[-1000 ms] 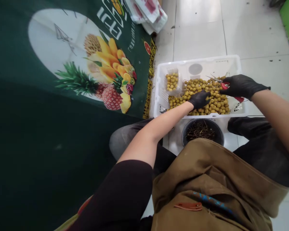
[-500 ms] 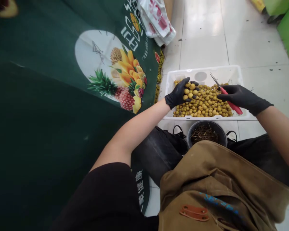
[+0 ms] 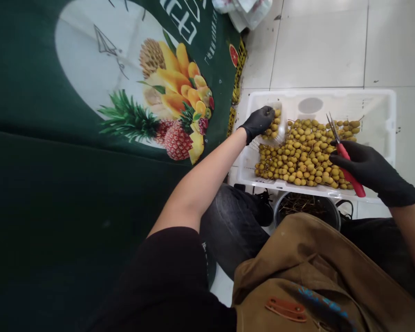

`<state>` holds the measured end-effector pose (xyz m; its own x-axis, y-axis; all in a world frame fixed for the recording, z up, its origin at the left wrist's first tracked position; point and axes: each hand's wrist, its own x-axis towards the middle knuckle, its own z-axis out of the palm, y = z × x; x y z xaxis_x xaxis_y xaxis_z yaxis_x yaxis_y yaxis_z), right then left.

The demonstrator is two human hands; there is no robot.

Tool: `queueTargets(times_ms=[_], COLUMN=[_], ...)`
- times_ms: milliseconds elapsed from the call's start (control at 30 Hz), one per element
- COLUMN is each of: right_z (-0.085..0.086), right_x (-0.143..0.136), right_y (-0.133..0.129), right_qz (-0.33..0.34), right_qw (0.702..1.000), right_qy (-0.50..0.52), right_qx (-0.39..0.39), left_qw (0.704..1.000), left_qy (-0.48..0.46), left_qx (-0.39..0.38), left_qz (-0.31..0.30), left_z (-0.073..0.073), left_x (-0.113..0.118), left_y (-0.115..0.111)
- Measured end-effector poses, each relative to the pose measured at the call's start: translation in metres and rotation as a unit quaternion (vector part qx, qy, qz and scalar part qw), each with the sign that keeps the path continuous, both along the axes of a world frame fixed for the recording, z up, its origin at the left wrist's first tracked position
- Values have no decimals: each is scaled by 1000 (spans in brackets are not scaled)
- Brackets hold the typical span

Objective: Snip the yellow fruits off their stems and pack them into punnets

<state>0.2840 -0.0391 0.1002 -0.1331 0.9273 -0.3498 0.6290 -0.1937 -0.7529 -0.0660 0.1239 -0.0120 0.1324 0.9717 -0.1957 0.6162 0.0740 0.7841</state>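
Note:
My left hand (image 3: 259, 123), in a black glove, is over the left side of a clear plastic container (image 3: 281, 134) that has round yellow-brown fruits in it. Its fingers are curled, and whatever they hold is hidden. The container sits at the left end of a white crate (image 3: 376, 103). Many loose fruits (image 3: 306, 154) cover the crate's bottom. My right hand (image 3: 370, 168), also gloved in black, is closed on red-handled scissors (image 3: 349, 170), whose metal tips point up and away over the fruits.
A dark bucket (image 3: 334, 216) with brown stems stands between my feet, just below the crate. A green printed cloth (image 3: 131, 152) hangs along the left. Plastic bags (image 3: 251, 14) lie at the top, beside the tiled floor (image 3: 321, 46).
The cluster of fruits no longer shows in my left palm, and that hand is now turned over at the clear container. The view has shifted closer to the crate. My right hand still holds the scissors.

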Motion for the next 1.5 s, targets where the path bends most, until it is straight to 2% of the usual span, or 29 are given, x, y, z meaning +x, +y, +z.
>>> queueTargets(times_ms=[133, 233, 400, 600, 700, 800, 967, 1100, 1200, 1500], right_z=[-6, -7, -16, -25, -24, -21, -21, -22, -24, -28], right_x=[-2, -4, -11, -13, -10, -4, 9, 17, 16, 8], right_y=[0, -2, -3, -4, -4, -2, 1, 1, 1, 3], right_qz=[10, 19, 34, 39, 30, 7, -13, -26, -20, -6], right_qw=[1000, 1000, 999, 999, 999, 1000, 998, 997, 997, 997], right_qy=[-10, -7, -18, -9, 8, 15, 55, 59, 59, 67], right_qx=[-14, -15, -9, 0, 13, 26, 32, 40, 52, 33], left_qw=[988, 974, 946, 938, 922, 910, 934, 937, 938, 940], left_qy=[150, 227, 312, 328, 352, 363, 325, 311, 299, 283], left_qx=[29, -27, -83, -107, -155, -196, -148, -131, -123, -113], left_qz=[26, 12, -32, -18, -32, -47, 32, 85, 122, 154], left_z=[5, 11, 22, 44, 50, 48, 37, 31, 31, 34], left_x=[-8, -4, 18, 34, 38, 40, 34, 32, 36, 45], left_y=[-18, -25, -26, -30, -38, -44, -51, -55, -58, -55])
